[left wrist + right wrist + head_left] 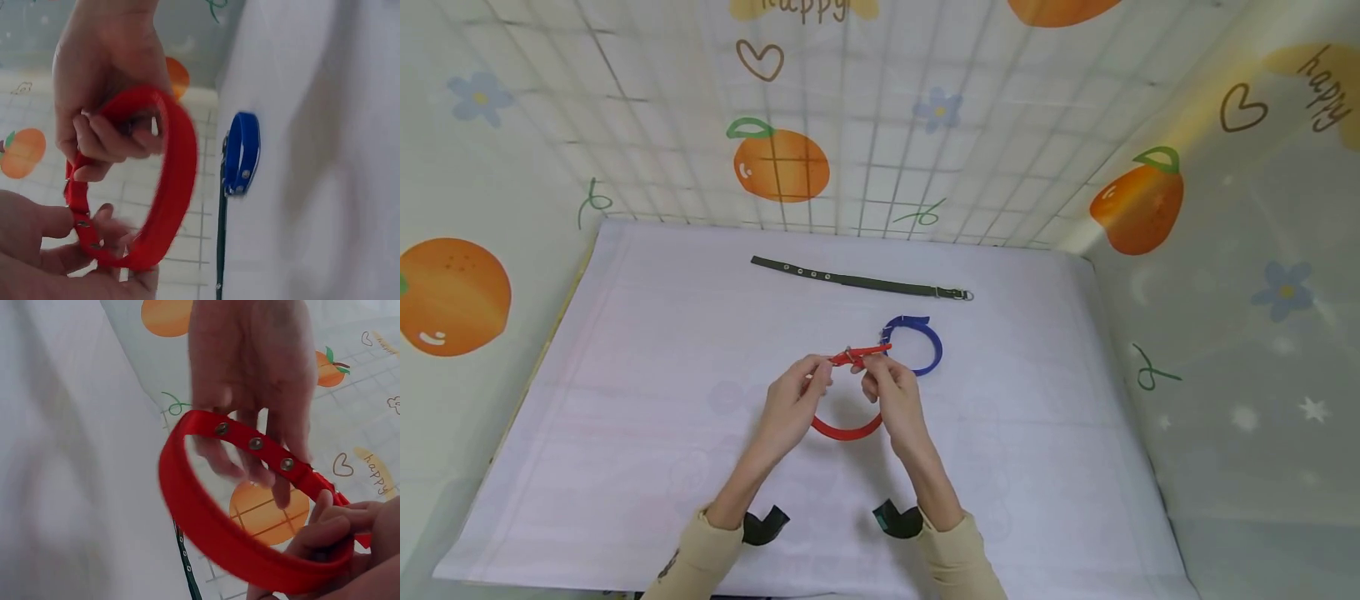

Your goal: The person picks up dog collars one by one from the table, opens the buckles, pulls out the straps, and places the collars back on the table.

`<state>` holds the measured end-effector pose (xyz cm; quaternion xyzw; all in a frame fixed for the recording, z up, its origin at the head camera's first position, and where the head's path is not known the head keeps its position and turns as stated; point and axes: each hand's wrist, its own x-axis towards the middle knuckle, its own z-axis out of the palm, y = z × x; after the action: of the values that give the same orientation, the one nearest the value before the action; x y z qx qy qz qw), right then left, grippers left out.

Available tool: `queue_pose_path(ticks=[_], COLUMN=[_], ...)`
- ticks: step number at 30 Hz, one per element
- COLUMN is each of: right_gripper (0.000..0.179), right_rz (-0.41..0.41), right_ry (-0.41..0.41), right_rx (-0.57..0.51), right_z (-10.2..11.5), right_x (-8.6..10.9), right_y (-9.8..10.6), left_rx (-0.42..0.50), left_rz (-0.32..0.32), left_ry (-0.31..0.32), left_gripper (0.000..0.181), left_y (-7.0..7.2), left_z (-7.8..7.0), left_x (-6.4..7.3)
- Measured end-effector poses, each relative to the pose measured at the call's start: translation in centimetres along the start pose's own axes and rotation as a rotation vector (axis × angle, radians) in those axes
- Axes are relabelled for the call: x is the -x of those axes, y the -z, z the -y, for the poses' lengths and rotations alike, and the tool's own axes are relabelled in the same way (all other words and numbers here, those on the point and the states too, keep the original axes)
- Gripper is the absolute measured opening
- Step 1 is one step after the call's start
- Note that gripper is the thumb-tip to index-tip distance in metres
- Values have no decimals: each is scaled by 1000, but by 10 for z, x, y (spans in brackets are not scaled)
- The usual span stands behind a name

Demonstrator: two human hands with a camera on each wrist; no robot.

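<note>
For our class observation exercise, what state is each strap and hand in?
Red strap: bent into a loop, held up in both hands.
Blue strap: curled into a ring, on the table.
Dark green strap: unlooped, laid out nearly straight.
Left hand: pinching the red strap.
Right hand: gripping the red strap.

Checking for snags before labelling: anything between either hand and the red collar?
Nothing visible: the left hand and right hand both hold the red collar directly. Its free end overlaps the blue collar in the head view, but the left wrist view shows that one apart, on the table.
</note>
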<state>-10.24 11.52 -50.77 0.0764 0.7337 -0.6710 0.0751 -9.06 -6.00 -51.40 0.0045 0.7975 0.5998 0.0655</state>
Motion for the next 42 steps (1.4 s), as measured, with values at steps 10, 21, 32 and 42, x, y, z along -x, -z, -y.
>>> queue_pose_path(ticks=[10, 21, 32, 42], right_gripper=[35, 35, 36, 36], right_rz=[43, 8, 43, 71], right_ry=[-8, -7, 0, -11], right_rx=[41, -37, 5, 28], right_z=[1, 0, 3, 0], right_x=[-2, 0, 1, 0], right_y=[3, -1, 2, -1], left_rx=[40, 40, 46, -17], left_rz=[30, -83, -47, -61], left_ry=[37, 34, 53, -39], left_gripper=[32, 28, 37, 32], left_y=[5, -3, 1, 3], left_z=[-2, 1, 1, 1], left_x=[-2, 1, 1, 0])
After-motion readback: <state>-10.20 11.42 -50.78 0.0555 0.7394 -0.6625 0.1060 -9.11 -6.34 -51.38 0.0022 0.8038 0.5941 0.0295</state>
